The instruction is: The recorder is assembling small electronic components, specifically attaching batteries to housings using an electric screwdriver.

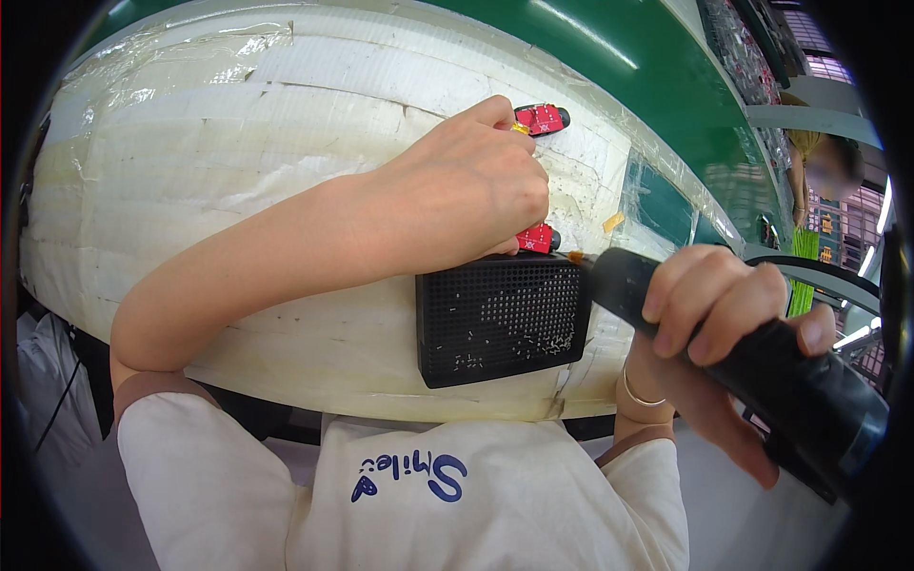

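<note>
My left hand [466,186] reaches across the bench, palm down with its fingers curled. Its lower fingertips press on a small red-and-black part [538,238] at the far edge of the tray, which the hand partly covers. Beside its upper knuckles lies a second red-and-black part [543,120], with a bit of yellow at its near end. Wrapped around a black electric screwdriver [800,385] is my right hand [709,305]. The screwdriver's thin tip points left, close to the lower red part; whether they touch I cannot tell.
A black perforated tray [428,328] holds many small silvery screws, some standing in its holes. Tape and pale sheets cover the bench [238,124]. A yellow scrap [613,222] lies right of my left hand. Another person [828,167] is at the far right, beyond a green surface [609,57].
</note>
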{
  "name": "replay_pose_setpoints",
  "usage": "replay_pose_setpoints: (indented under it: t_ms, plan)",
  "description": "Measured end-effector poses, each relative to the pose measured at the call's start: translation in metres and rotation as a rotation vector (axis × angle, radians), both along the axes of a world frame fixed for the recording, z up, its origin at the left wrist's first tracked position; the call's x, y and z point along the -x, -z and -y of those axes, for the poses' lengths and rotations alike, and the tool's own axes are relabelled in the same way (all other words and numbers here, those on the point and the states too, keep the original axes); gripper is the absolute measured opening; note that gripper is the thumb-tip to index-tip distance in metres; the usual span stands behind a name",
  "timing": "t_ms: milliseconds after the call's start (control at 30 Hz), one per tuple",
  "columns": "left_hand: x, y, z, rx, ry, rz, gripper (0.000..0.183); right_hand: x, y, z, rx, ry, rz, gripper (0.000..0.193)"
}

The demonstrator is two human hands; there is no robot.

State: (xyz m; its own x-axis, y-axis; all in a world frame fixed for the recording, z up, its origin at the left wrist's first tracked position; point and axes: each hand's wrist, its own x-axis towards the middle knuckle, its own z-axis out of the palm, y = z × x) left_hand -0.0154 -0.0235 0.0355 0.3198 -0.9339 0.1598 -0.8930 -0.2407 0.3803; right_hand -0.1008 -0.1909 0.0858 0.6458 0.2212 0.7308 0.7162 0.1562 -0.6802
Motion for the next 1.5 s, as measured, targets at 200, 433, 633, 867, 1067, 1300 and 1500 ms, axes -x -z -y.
replay_pose_setpoints:
  t_ms: [200, 433, 633, 867, 1067, 1300, 1500]
  plan:
    - [0.001, 0.003, -0.006, -0.008, -0.021, -0.018, 0.014, -0.020, 0.026, 0.006, -0.013, -0.051, -0.031, 0.091]
    - [0.000, 0.001, -0.004, -0.012, -0.006, -0.014, 0.014, -0.022, 0.029, 0.008, -0.036, -0.061, -0.039, 0.086]
    - [0.002, 0.005, -0.005, 0.045, -0.016, -0.020, 0.019, -0.021, 0.027, 0.006, 0.008, -0.041, -0.039, 0.088]
    - [-0.023, -0.024, -0.023, -0.203, 0.045, 0.043, 0.019, 0.004, 0.013, -0.014, -0.129, -0.065, -0.069, 0.077]
    - [-0.022, 0.012, -0.009, 0.144, -0.228, 0.114, 0.026, 0.005, 0.030, -0.024, -0.181, -0.093, -0.140, 0.071]
    - [-0.012, 0.012, -0.002, 0.135, 0.051, -0.218, 0.021, 0.006, 0.029, -0.022, -0.144, -0.090, -0.149, 0.070]
    - [-0.008, 0.015, -0.005, 0.102, 0.059, -0.176, 0.023, 0.004, 0.009, -0.017, -0.042, -0.148, -0.070, 0.071]
